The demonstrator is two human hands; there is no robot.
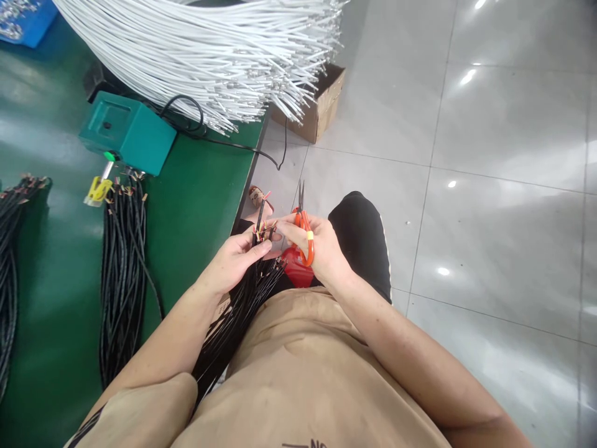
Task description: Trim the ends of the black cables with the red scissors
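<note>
My left hand [240, 258] is closed around the ends of several black cables [254, 274], whose stripped tips show small coloured wires. More of these cables run down across my lap. In my right hand [321, 246] is a pair of orange-handled scissors [305, 233], hooked in the palm with the dark pointed blades facing away from me. The right thumb and fingertips reach to the coloured wire ends beside my left hand. Whether they pinch a wire is too small to tell.
On the green table [196, 205] stand a teal box-shaped device [128, 130] and a bundle of black cables [124, 280]. A large bundle of white cables [224, 56] overhangs the edge above a cardboard box [321, 109]. A blue tray [30, 25] lies at the far left.
</note>
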